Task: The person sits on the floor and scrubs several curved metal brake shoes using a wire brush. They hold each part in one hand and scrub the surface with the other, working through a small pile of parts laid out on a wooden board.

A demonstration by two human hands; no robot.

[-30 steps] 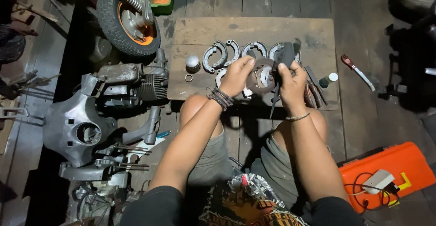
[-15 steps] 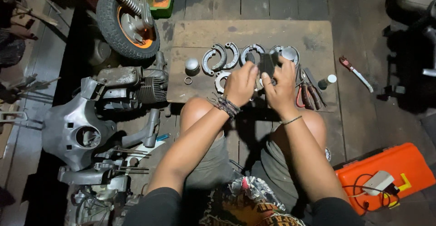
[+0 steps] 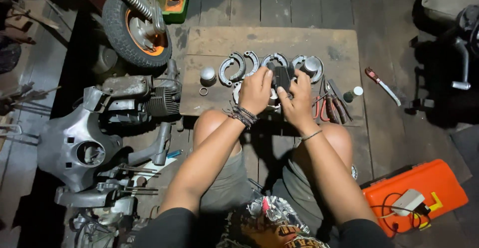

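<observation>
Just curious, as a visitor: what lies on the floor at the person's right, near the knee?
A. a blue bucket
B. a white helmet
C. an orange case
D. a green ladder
C: an orange case with a small white device and cable lying on it.

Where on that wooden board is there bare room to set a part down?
The far strip of the wooden board, beyond the brake shoes, is bare, as is its right corner above the small bottle. Crowded: around both hands and the pliers.

Left hand (image 3: 256, 91) and right hand (image 3: 298, 100) gripping a small dark part (image 3: 282, 76), brake shoes (image 3: 238, 64) on wooden board (image 3: 344, 43)
</observation>
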